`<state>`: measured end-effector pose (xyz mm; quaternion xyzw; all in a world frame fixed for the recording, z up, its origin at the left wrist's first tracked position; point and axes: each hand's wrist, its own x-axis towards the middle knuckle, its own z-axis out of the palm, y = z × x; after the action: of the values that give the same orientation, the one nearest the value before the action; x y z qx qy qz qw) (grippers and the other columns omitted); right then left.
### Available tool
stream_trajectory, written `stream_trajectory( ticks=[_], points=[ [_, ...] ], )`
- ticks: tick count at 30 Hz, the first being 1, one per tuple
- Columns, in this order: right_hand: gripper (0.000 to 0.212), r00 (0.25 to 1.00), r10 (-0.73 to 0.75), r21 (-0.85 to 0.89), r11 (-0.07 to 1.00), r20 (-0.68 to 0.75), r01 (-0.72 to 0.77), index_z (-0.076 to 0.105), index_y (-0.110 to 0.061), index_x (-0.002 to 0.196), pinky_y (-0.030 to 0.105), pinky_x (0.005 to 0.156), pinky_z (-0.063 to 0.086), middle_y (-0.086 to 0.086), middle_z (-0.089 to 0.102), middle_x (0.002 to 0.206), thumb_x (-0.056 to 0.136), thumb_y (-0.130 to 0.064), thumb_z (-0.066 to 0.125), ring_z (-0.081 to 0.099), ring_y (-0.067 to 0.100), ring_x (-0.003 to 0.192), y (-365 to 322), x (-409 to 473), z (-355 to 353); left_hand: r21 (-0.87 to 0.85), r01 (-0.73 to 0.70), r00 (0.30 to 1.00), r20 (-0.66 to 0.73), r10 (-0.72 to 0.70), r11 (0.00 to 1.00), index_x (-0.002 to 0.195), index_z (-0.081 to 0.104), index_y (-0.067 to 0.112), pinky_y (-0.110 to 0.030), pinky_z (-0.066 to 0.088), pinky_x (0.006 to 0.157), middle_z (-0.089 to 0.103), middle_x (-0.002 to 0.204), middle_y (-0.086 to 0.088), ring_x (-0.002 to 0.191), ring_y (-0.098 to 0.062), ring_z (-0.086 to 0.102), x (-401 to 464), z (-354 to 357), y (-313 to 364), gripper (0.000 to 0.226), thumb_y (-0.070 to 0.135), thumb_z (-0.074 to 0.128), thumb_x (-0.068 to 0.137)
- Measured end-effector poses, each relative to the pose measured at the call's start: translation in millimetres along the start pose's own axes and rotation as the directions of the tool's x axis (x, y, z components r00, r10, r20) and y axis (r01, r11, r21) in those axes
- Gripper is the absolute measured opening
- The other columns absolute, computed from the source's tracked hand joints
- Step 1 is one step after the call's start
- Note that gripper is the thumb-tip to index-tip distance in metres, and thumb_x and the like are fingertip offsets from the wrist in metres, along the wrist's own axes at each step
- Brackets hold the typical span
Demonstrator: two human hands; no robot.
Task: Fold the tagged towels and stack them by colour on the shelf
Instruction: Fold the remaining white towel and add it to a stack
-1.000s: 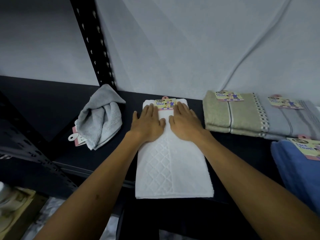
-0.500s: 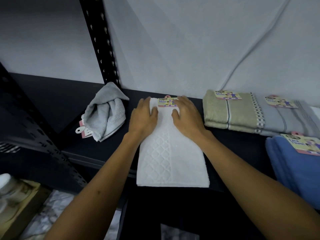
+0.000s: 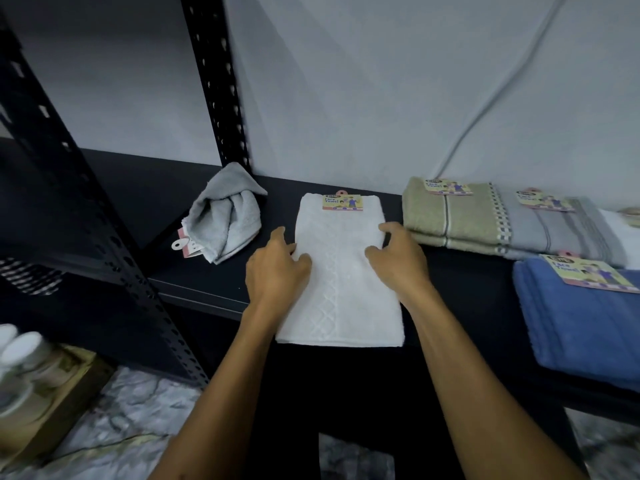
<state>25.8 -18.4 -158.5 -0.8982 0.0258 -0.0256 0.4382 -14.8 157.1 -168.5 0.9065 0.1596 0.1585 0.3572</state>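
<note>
A white towel [image 3: 341, 271], folded into a long strip with a yellow tag [image 3: 343, 202] at its far end, lies on the dark shelf [image 3: 207, 282]; its near end reaches the shelf's front edge. My left hand [image 3: 277, 268] grips its left edge at mid-length, thumb on top and fingers curled at the side. My right hand [image 3: 398, 254] grips the right edge the same way. A crumpled grey towel [image 3: 225, 216] with a pink tag lies to the left by the upright.
To the right lie folded tagged towels: an olive one [image 3: 450, 216], a grey one [image 3: 561, 230] and a blue one [image 3: 581, 320] nearer me. Black perforated shelf uprights [image 3: 214, 81] stand at left. A cable runs down the wall. White containers sit in a box at lower left.
Both hands slid back from the tag end of the white towel to its middle, moving apart from flat pressing on top to curled grips at the two side edges.
</note>
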Motion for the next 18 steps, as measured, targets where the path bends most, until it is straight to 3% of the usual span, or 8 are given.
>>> stream_trajectory(
  ticks=[2,5,8,12,18],
  points=[
    [0.050,0.999,0.051,0.282,0.958,0.017,-0.054,0.048,-0.026,0.133,0.039,0.083,0.057,0.004,0.063,0.114,0.086,-0.011,0.059,0.065,0.023,0.097,-0.4,3.1,-3.9,-0.055,0.029,0.999,-0.040,-0.031,0.998,0.147,0.037,0.017,-0.034,0.040,0.092,0.067,0.122,0.008,0.117,-0.023,0.057,2.9,-2.6,2.2,0.063,0.024,0.059,0.088],
    [0.049,0.962,0.082,0.540,0.813,0.262,-0.216,0.053,-0.027,0.127,0.034,0.082,0.057,0.003,0.061,0.114,0.087,-0.001,0.065,0.066,0.020,0.098,-2.1,5.3,-11.4,-0.119,0.047,0.999,-0.013,-0.049,0.992,0.146,0.038,0.022,-0.032,0.043,0.088,0.065,0.117,0.000,0.112,-0.025,0.057,7.8,-3.7,5.5,0.066,0.021,0.061,0.084],
    [0.040,0.921,0.065,0.560,0.777,0.384,-0.288,0.065,-0.019,0.118,0.041,0.089,0.057,0.010,0.066,0.119,0.085,0.004,0.067,0.069,0.024,0.100,-2.2,10.7,-13.1,-0.063,0.026,0.997,0.070,-0.022,0.998,0.144,0.036,0.024,-0.035,0.045,0.088,0.061,0.112,-0.006,0.109,-0.027,0.056,9.1,-2.2,8.0,0.068,0.019,0.061,0.081],
    [0.039,0.882,0.017,0.556,0.770,0.471,-0.312,0.073,-0.016,0.105,0.034,0.081,0.058,0.012,0.070,0.113,0.085,0.013,0.055,0.069,0.024,0.096,-10.4,12.6,-15.3,-0.015,0.002,0.988,0.153,0.000,1.000,0.140,0.039,0.028,-0.038,0.047,0.091,0.056,0.115,-0.006,0.107,-0.027,0.055,15.2,-0.2,5.6,0.061,0.023,0.062,0.083],
    [0.050,0.829,-0.128,0.723,0.573,0.544,-0.386,0.070,-0.009,0.116,0.032,0.078,0.058,0.016,0.069,0.118,0.084,0.017,0.042,0.068,0.026,0.102,-4.4,12.7,-21.3,-0.245,0.054,0.970,0.242,0.007,0.968,0.135,0.043,0.038,-0.034,0.052,0.083,0.063,0.103,0.002,0.096,-0.017,0.062,18.8,-13.5,2.6,0.051,0.031,0.061,0.089]
  ],
)
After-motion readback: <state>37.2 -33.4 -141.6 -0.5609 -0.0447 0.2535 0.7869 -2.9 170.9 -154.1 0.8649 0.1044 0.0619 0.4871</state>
